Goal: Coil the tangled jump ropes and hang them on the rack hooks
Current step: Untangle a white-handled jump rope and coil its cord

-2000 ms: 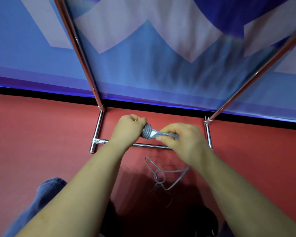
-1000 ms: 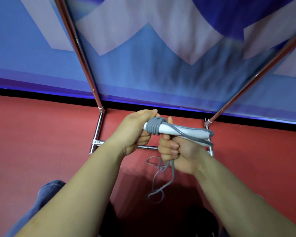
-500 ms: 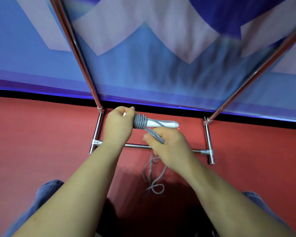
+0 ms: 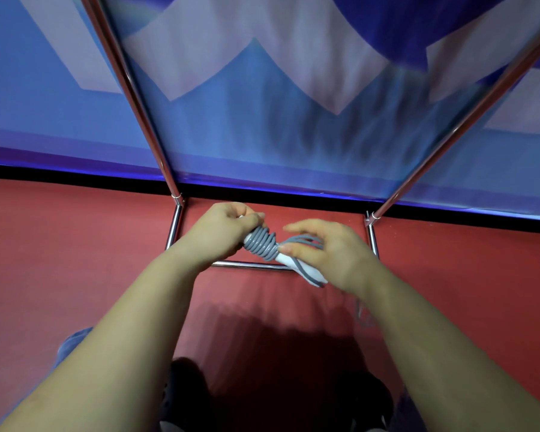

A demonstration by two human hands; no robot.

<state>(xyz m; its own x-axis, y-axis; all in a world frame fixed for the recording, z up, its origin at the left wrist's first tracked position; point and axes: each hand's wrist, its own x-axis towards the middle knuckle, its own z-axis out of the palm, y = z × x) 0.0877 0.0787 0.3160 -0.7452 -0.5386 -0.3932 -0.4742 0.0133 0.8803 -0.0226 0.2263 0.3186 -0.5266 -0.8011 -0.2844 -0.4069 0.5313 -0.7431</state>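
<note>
A sports or gym hall, by the look of it — a red sport floor [image 4: 75, 260] runs up to a black skirting strip, above which hangs a large blue banner [image 4: 262, 126] printed with pale zigzag shapes. A chrome tube rack [image 4: 175, 226] stands on the floor against it — slanted uprights rising from a low rectangular base frame
</note>
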